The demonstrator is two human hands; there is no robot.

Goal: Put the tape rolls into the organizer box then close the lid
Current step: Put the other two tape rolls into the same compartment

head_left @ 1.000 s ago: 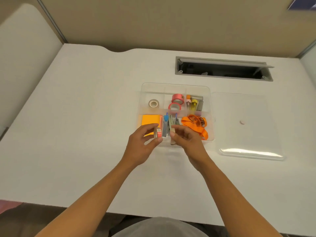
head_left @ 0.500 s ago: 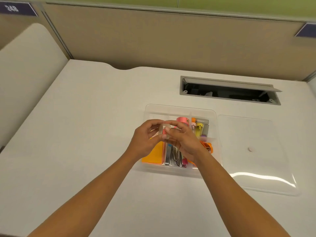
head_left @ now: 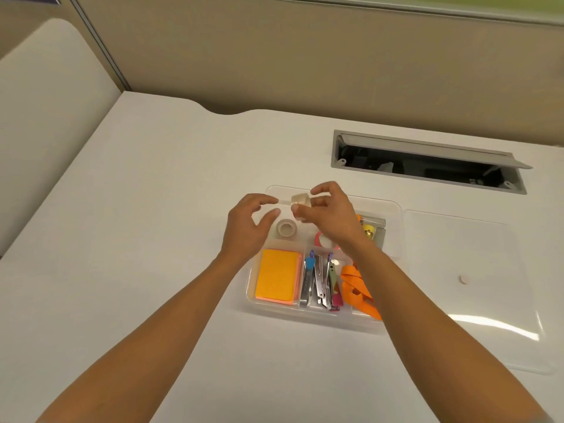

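Note:
A clear organizer box [head_left: 393, 209] sits open on the white desk. My right hand [head_left: 331, 213] pinches a small beige tape roll [head_left: 300, 199] above the box's far left compartment. My left hand [head_left: 248, 222] hovers beside it with fingers apart, holding nothing. Another beige tape roll [head_left: 287, 228] lies in that compartment. A pink tape roll [head_left: 323, 239] shows partly under my right hand. The clear lid [head_left: 476, 288] lies flat to the right of the box.
The box's near compartments hold an orange sticky-note pad [head_left: 277, 277], staplers and clips [head_left: 320, 280] and an orange lanyard [head_left: 355, 288]. An open cable slot [head_left: 427, 164] lies in the desk behind the box. A beige partition wall stands at the back.
Both hands rose from the box's near edge to its far side. The small tape roll passed from between both hands to my right hand alone; my left hand let go.

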